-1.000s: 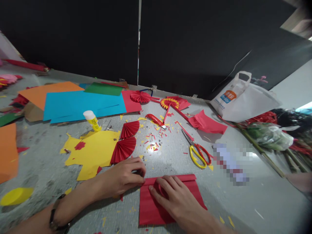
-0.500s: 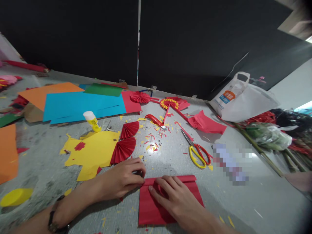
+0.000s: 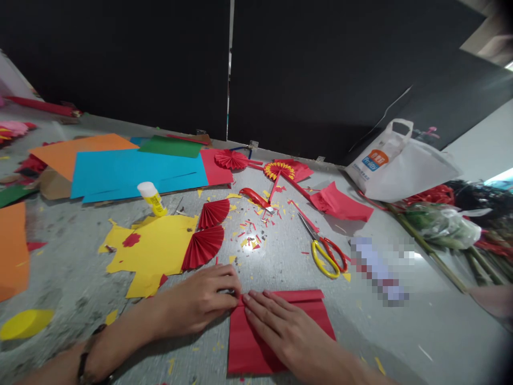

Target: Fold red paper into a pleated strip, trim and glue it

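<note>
The red paper sheet [image 3: 304, 321] lies flat at the near edge of the counter [image 3: 280, 262], with bare counter to its right and far side up to the yellow-and-red scissors [image 3: 326, 255]. To the left, two red paper fans [image 3: 205, 247] and a yellow cut sheet [image 3: 154, 251] sit near the left hand [image 3: 200, 302].

The left hand rests palm down, its fingers [image 3: 232, 293] curled narrow and pinching the sheet's far left corner. The right hand [image 3: 280, 326] lies flat across the sheet, fingers nearly straight and close together, pressing down, with nothing gripped.

Compared with a second ago, the right fingertips have slid left along the folded far edge until they meet the left hand's fingertips at the corner.
</note>
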{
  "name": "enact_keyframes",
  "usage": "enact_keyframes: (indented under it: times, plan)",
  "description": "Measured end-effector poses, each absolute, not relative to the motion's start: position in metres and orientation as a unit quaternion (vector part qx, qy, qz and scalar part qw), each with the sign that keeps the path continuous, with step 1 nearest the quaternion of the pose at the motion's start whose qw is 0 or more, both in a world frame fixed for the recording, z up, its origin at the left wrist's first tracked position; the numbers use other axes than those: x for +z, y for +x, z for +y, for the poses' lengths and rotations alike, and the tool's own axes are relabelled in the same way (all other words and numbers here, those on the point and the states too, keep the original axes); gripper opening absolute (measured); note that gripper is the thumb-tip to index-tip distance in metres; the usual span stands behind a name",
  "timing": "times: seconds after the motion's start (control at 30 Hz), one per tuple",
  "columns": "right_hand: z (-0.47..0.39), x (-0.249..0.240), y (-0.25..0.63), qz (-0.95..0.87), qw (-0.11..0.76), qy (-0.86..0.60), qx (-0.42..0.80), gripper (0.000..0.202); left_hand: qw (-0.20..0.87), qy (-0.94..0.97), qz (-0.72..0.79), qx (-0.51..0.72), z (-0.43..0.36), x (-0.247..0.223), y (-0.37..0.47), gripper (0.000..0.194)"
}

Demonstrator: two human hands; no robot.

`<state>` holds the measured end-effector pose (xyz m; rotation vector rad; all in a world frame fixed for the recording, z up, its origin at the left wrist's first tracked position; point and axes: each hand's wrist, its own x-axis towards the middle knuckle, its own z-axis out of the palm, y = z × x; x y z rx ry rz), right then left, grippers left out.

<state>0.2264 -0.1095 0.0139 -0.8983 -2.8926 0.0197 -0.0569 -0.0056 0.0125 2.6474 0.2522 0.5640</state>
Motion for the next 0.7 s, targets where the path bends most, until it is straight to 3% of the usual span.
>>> enact_keyframes:
  times: [0.1,0.27,0.57,0.7]
  plan:
    - [-0.110,0.014,0.227,-0.953,0.036,-0.299,0.047,0.054,0.191,0.957,0.105,0.190,-0.018,0.010,-0.057,0.023]
    - [-0.117,0.007,0.229,-0.940,0.024,-0.333,0.075,0.070,0.065,0.969,0.153,0.182,-0.038,-0.001,-0.054,0.023]
    - [-0.150,-0.011,0.266,-0.903,0.034,-0.429,0.008,0.103,0.086,0.960,0.170,0.207,-0.038,0.001,-0.054,0.028]
    - [-0.166,-0.016,0.290,-0.876,0.053,-0.480,-0.016,0.105,0.110,0.957,0.176,0.202,-0.039,-0.001,-0.055,0.028]
